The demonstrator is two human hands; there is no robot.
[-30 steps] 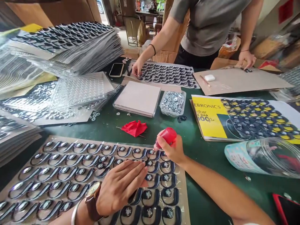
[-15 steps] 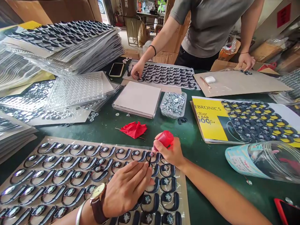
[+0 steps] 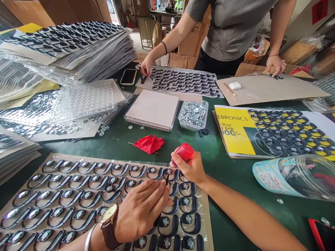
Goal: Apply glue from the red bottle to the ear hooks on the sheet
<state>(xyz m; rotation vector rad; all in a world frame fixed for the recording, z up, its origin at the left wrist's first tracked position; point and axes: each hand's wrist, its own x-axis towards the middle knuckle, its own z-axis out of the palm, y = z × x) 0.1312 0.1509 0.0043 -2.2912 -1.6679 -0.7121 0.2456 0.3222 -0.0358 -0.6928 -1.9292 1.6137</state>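
My left hand (image 3: 143,211), with a watch on the wrist, is closed round what look like slim black tweezers (image 3: 167,179). Their dark point touches or nearly touches a round piece in the top row of black hook-shaped parts (image 3: 141,171). These parts lie in rows on a film-covered brown sheet (image 3: 202,226). In my right hand (image 3: 194,170) is a red squeeze bottle (image 3: 184,152), tilted with its nozzle down at that same piece. Whether the nozzle touches it I cannot tell. Beyond the sheet lies a crumpled red cloth (image 3: 148,144) with a thin metal rod through it.
A clear tub of metal discs (image 3: 193,115) stands beside stacked pale cards (image 3: 153,107). Tall sheet stacks (image 3: 104,55) rise at left. At right are a yellow printed board (image 3: 235,129) and a clear jar (image 3: 295,177) on its side. Across the table, a co-worker's hand (image 3: 146,66) handles dark parts.
My hands, the bottle and the tweezers stay nearly where they were. Across the table, the co-worker's hand at the dark parts has shifted left. The view has shifted slightly.
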